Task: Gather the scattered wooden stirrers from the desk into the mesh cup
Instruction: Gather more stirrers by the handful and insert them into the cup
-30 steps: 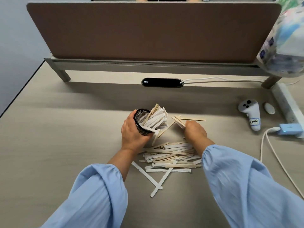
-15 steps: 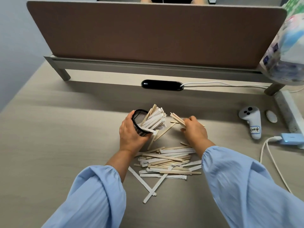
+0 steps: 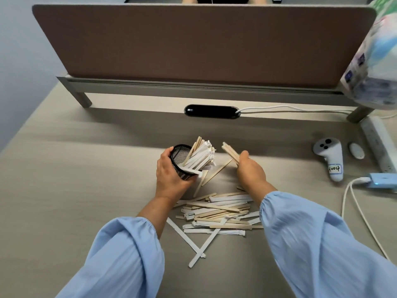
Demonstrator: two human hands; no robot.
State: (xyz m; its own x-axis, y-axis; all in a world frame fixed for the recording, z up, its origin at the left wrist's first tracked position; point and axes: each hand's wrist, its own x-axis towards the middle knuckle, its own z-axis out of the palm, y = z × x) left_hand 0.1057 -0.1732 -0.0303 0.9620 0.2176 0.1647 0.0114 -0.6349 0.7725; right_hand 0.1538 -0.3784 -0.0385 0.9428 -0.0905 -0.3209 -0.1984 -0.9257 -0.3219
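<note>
Now the right hand (image 3: 250, 171) is pinching a few stirrers (image 3: 231, 152), their ends pointing up-left toward the cup (image 3: 179, 160), which the left hand (image 3: 169, 177) is gripping tilted rightward.

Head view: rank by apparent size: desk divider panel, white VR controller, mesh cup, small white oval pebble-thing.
1. Divider panel, by far.
2. VR controller and mesh cup: look alike; left hand hides part of the cup, so unranked.
3. Oval object, smallest.
</note>
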